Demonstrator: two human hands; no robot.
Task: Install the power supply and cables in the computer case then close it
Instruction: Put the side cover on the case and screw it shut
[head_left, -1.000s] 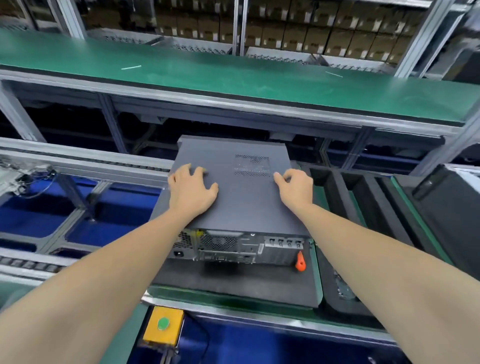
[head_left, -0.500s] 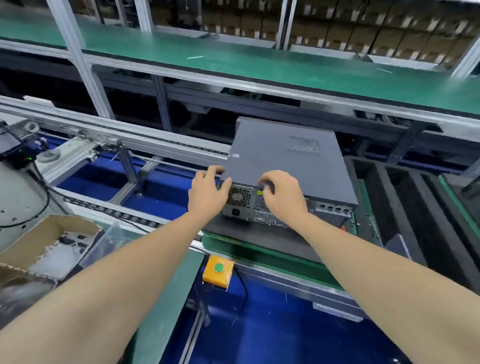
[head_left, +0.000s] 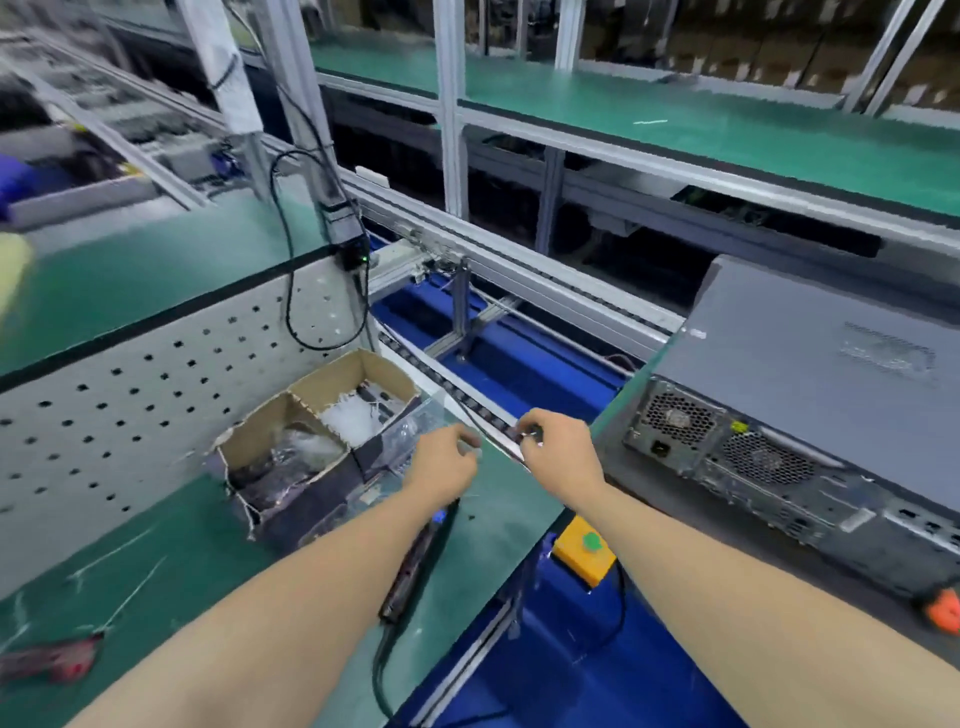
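The closed grey sheet-metal computer case (head_left: 810, 364) lies flat on a dark pad (head_left: 670, 499). It is probably heavy, rigid and smooth-lidded, so best gripped by its side edges. Left of it, near the brown divided cardboard box (head_left: 291, 431), the left hand (head_left: 444, 465) is curled, its contents unclear, and the right hand (head_left: 558, 452) pinches a small dark part (head_left: 531, 431).

Bright, even light with faint shadows. Motion blur smears the far left and the case (head_left: 810, 364) on the right. Wide-angle distortion curves the edges.

One case (head_left: 810, 374), one box (head_left: 260, 423), two hands (head_left: 447, 465) (head_left: 558, 447)
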